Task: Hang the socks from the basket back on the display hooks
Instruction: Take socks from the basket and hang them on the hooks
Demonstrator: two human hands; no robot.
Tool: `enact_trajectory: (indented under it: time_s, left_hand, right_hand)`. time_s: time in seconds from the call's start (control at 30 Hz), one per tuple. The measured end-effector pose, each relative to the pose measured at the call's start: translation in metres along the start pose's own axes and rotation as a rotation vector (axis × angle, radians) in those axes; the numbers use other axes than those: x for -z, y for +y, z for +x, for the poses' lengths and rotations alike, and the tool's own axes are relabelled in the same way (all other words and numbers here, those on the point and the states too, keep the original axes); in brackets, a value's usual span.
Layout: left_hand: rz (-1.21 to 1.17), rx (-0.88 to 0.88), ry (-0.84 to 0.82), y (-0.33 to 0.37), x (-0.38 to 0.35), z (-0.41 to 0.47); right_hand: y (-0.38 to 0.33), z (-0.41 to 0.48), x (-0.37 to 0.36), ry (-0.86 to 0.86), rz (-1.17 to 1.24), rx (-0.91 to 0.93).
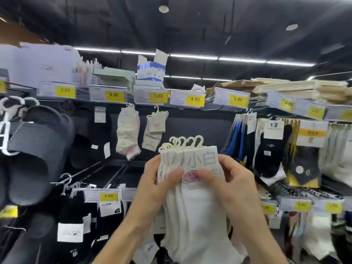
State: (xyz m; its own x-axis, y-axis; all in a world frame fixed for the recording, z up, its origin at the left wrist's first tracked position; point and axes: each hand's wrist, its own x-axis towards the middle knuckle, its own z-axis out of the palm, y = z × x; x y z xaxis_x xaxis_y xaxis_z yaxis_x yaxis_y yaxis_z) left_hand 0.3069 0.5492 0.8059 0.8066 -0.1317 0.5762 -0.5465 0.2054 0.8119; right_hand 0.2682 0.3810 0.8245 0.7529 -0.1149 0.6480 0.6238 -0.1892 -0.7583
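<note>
Sock bundle [192,210]: white pairs stacked together, held upright in both hands before the middle of the display rack [200,126], touching no peg.
Hangers [187,142]: cream plastic hooks, fanned along the bundle's top edge.
Left hand [156,185]: grips the bundle's left edge; thumb pressed on the front card, fingers curled behind.
Right hand [232,183]: grips the right edge; thumb beside the pink sticker [190,176], fingers wrapped behind, tips hidden.
Display hooks [114,173]: bare metal pegs at the rack's lower left.

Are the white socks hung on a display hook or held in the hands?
Held: left hand and right hand grip the white socks; their hangers hang on nothing.
</note>
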Motion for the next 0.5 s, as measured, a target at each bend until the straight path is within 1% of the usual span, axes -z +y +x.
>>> enact_trajectory:
  time_s: [0.17,0.27,0.37,0.5]
  left_hand:
    - [-0.059,0.041,-0.010,-0.014,-0.008,0.044]
    - [-0.069,0.101,0.038,-0.026,-0.005,0.069]
    - [-0.056,0.116,0.005,-0.036,-0.001,0.087]
    - [-0.065,0.152,-0.037,-0.048,-0.004,0.101]
  right_hand:
    - [0.028,0.044,0.014,0.019,0.132,-0.040]
    - [0.052,0.086,0.033,0.128,0.187,-0.086]
    - [0.082,0.139,0.055,0.239,0.145,-0.108]
    - [0.109,0.204,0.065,0.284,0.058,-0.084]
